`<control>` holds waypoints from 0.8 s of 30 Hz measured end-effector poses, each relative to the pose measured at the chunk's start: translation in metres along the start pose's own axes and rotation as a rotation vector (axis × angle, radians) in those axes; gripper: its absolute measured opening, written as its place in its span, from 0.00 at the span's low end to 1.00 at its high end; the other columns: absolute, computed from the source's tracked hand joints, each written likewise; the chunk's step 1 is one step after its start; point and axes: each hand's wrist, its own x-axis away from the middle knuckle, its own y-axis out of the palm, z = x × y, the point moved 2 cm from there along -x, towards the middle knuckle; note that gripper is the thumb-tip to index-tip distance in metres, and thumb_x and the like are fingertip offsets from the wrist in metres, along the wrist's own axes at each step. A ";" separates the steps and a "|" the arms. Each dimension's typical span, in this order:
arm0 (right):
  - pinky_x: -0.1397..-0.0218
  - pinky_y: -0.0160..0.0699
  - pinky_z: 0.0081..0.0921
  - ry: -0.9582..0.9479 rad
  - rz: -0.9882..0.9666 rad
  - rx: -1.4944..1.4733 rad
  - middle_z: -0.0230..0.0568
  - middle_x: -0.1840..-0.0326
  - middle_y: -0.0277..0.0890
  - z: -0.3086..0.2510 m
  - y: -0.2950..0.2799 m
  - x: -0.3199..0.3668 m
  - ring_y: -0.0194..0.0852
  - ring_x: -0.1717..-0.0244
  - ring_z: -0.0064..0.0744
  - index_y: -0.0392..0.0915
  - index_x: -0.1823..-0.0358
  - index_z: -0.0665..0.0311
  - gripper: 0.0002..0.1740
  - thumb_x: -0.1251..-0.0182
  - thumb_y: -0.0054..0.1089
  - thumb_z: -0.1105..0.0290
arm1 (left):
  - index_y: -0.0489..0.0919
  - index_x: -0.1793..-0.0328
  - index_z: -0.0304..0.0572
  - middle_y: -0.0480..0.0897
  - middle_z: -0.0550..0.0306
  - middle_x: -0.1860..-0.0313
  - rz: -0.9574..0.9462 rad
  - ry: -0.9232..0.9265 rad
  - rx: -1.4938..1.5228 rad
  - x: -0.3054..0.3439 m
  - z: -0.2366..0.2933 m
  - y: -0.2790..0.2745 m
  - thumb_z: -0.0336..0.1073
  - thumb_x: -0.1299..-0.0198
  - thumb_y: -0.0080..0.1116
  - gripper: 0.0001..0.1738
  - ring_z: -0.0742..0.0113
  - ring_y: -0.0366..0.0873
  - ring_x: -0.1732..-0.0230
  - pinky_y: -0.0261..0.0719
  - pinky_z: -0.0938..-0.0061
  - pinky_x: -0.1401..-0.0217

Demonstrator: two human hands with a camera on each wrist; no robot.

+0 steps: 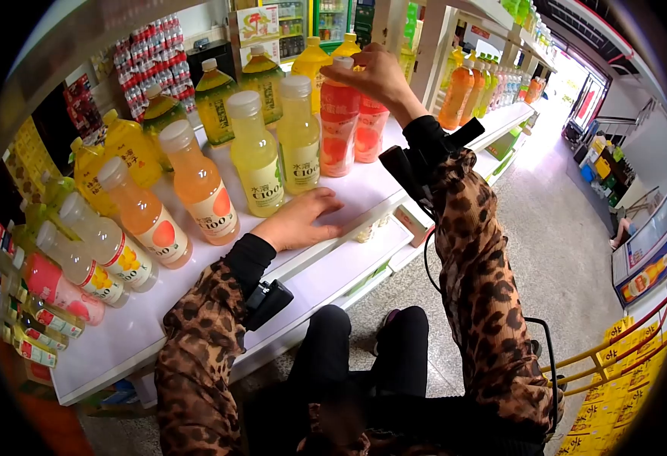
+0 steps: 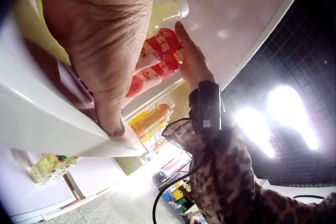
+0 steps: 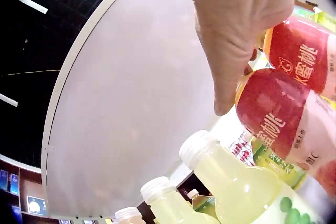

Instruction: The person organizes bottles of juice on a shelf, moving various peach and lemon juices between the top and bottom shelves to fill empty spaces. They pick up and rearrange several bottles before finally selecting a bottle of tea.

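Two pink-red peach drink bottles stand side by side on a white shelf; the front one (image 1: 337, 125) has my right hand (image 1: 381, 76) at its cap, thumb and fingers round the top. In the right wrist view my right hand (image 3: 239, 24) covers the caps of the red-labelled bottles (image 3: 275, 111). My left hand (image 1: 301, 220) rests on the shelf near its front edge, fingers loosely extended, beside two pale yellow bottles (image 1: 260, 171). The left wrist view has the left hand (image 2: 107, 50) close up, with the right hand (image 2: 194, 64) at the peach bottles' tops.
Orange-pink bottles (image 1: 210, 197) and white-capped pale bottles (image 1: 124, 262) stand to the left on the shelf (image 1: 151, 334). Green and yellow bottles (image 1: 215, 106) are behind. A white upright post (image 1: 434, 61) rises right of the right hand. More drinks (image 1: 455, 95) line the shelf beyond.
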 end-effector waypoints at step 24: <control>0.73 0.68 0.13 0.138 0.294 -0.543 0.30 0.75 0.75 0.000 -0.144 0.129 0.71 0.76 0.15 0.84 0.66 0.70 0.19 0.38 0.67 0.57 | 0.73 0.37 0.38 0.65 0.43 0.32 -0.088 -0.028 0.138 -0.002 -0.001 -0.003 0.50 0.37 0.58 0.29 0.52 0.63 0.30 0.61 0.67 0.29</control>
